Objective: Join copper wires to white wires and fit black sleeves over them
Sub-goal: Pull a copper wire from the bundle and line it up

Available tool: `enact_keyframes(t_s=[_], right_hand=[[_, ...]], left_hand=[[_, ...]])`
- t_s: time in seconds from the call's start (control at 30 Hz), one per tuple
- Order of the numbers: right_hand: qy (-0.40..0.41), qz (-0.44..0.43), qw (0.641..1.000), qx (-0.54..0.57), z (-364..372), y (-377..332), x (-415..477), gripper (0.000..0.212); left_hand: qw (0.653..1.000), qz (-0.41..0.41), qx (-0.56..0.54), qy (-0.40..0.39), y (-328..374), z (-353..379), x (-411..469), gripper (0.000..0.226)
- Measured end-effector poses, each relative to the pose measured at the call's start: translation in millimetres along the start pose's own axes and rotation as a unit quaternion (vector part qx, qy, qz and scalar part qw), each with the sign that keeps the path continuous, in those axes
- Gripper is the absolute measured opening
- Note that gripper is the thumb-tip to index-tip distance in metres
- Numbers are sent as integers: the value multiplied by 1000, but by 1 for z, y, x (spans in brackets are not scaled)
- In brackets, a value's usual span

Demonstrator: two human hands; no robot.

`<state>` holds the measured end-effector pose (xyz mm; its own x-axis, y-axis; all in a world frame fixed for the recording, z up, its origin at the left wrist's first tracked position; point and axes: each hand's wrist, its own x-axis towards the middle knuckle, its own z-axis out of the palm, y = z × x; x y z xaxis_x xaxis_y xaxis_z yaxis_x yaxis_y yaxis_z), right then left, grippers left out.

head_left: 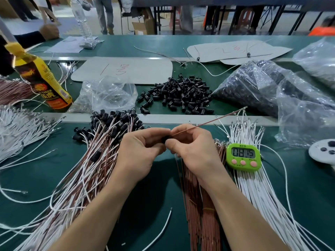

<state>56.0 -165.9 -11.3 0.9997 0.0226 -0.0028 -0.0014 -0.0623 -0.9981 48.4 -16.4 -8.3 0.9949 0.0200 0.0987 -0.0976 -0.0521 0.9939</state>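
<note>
My left hand point(139, 149) pinches a small black sleeve point(164, 139) at the centre of the green bench. My right hand point(192, 147) meets it there and pinches a copper wire point(208, 121) that sticks up and to the right, its metal terminal at the far tip. Whether a white wire is also held is hidden by my fingers. Under my right wrist lies a bundle of copper wires point(195, 205). White wires point(257, 187) fan out to the right. Finished pairs with black sleeves point(94, 160) are heaped on the left. Loose black sleeves point(181, 95) are piled beyond.
A green timer point(243, 156) reading 08:15 lies on the white wires. A yellow drink bottle point(43, 78) stands at the left. Clear plastic bags point(272, 91) of black parts fill the right. More white wires point(16, 129) lie at the far left. Another person's hand point(49, 31) is at the back left.
</note>
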Motion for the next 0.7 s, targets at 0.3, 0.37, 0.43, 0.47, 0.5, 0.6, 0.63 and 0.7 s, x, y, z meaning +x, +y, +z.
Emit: enact_keyframes(t_s=[0.3, 0.37, 0.43, 0.47, 0.5, 0.6, 0.63, 0.7], right_hand=[[22, -1, 999, 36, 1, 4, 2, 11], [40, 4, 996, 82, 0, 4, 2, 16], [65, 4, 986, 151, -2, 0, 3, 17], [79, -4, 980, 181, -4, -3, 3, 17], [96, -14, 974, 206, -6, -5, 4, 17], [159, -57, 952, 256, -15, -12, 4, 16], [174, -73, 947, 261, -16, -14, 3, 17], [189, -106, 946, 242, -18, -16, 2, 17]], left_hand=[[996, -38, 72, 28, -8, -1, 2, 51], [994, -33, 100, 38, -6, -1, 2, 50], [986, -24, 149, 66, -3, -2, 2, 48], [980, -17, 181, 85, -2, -2, 1, 47], [970, -9, 216, 108, 0, -3, 1, 46], [937, 10, 310, 159, 5, -4, -3, 40], [927, 11, 337, 165, 6, -3, -4, 37], [903, 18, 396, 165, 8, -2, -7, 31]])
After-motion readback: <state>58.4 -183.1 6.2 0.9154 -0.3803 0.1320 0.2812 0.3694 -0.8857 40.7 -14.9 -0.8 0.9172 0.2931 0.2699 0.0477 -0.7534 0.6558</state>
